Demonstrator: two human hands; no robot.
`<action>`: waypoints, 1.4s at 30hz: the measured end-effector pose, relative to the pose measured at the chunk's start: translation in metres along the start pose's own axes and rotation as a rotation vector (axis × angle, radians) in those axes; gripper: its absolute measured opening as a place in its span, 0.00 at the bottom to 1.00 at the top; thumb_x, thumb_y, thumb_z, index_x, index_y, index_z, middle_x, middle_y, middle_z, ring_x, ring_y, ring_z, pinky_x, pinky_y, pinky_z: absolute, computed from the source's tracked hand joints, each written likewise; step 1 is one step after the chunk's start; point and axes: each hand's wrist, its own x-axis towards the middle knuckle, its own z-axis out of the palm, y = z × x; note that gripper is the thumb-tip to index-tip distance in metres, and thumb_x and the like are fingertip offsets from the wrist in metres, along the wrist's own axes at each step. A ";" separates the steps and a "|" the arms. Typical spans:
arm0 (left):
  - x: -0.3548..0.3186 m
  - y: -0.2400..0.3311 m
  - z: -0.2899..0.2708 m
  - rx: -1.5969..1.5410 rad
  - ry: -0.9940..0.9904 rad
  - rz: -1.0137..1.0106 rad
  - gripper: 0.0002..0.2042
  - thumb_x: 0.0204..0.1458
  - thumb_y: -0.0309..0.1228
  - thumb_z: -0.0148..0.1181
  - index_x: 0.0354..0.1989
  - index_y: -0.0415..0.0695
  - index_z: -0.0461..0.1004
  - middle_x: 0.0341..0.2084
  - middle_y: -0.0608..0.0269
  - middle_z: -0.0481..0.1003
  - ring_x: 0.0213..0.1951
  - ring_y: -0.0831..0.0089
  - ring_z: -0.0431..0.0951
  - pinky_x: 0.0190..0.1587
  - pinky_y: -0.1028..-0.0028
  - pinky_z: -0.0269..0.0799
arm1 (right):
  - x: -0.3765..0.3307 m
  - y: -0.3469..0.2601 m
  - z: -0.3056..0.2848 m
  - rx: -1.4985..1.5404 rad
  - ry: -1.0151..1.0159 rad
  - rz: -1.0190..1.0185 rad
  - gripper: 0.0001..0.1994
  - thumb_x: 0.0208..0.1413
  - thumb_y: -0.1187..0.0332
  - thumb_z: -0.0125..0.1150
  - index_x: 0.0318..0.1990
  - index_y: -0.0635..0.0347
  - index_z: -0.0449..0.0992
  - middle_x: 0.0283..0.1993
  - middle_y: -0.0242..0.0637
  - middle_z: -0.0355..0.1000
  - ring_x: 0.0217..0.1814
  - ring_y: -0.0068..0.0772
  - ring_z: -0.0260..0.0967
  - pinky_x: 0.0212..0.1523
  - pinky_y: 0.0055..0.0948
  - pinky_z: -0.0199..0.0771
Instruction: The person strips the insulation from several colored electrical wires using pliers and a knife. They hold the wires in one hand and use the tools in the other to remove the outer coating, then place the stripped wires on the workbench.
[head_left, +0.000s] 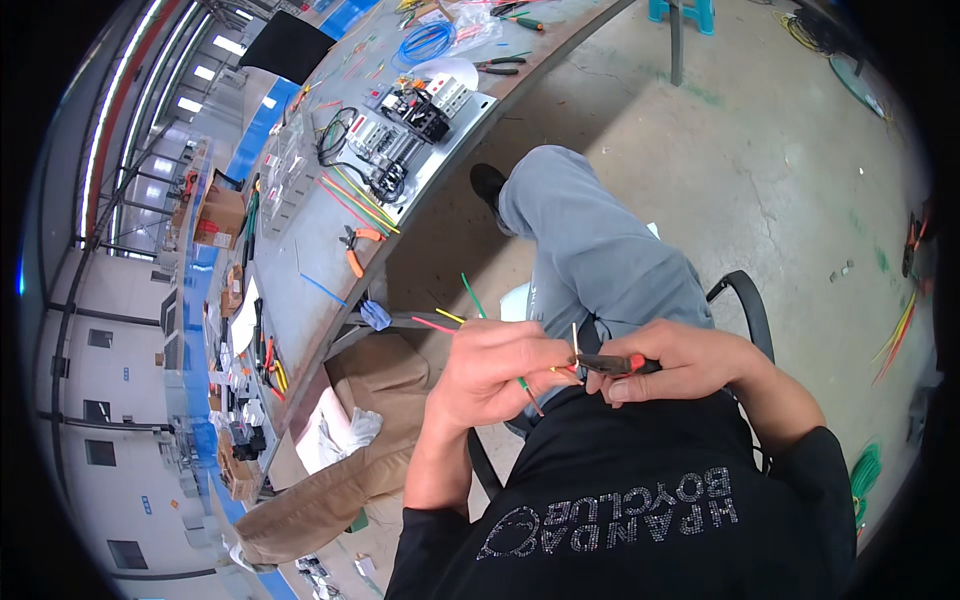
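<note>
My left hand [490, 368] is closed around several thin insulated wires in front of my chest. A red wire [433, 325], a yellow wire [449, 315] and a green wire [472, 296] stick out past its far left side. My right hand [675, 362] grips a pair of pliers [608, 364] with dark jaws and red on the handles. The jaws point left and meet the wire ends at my left fingertips. A pale, thin strip [575, 340] stands upright at the jaw tip. Whether the jaws bite on a wire is too small to tell.
On the workbench [318, 235] to the left lie orange-handled cutters [358, 248], an electrical assembly [400, 130] on a metal plate, and a blue wire coil [425, 42]. Brown cloth [375, 400] hangs beside the bench. A black chair armrest [752, 305] is at my right.
</note>
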 end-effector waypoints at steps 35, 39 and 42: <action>-0.008 0.009 0.006 0.017 0.020 -0.228 0.07 0.59 0.26 0.70 0.43 0.40 0.83 0.23 0.62 0.76 0.22 0.70 0.74 0.25 0.71 0.67 | 0.010 0.013 0.009 -0.360 0.350 -0.165 0.12 0.65 0.69 0.66 0.53 0.62 0.76 0.41 0.43 0.77 0.41 0.48 0.77 0.44 0.40 0.75; -0.010 0.007 0.007 -0.005 0.017 -0.245 0.07 0.59 0.26 0.70 0.43 0.39 0.83 0.23 0.62 0.77 0.22 0.70 0.74 0.26 0.71 0.67 | 0.010 0.010 0.010 -0.405 0.390 -0.163 0.12 0.63 0.72 0.66 0.52 0.62 0.75 0.41 0.43 0.77 0.41 0.49 0.76 0.43 0.40 0.75; -0.011 0.006 0.011 -0.022 0.058 -0.250 0.06 0.59 0.25 0.69 0.43 0.39 0.82 0.24 0.61 0.77 0.23 0.71 0.75 0.27 0.72 0.68 | 0.009 0.013 0.012 -0.439 0.439 -0.187 0.13 0.61 0.74 0.67 0.52 0.61 0.75 0.41 0.42 0.76 0.41 0.48 0.76 0.42 0.40 0.75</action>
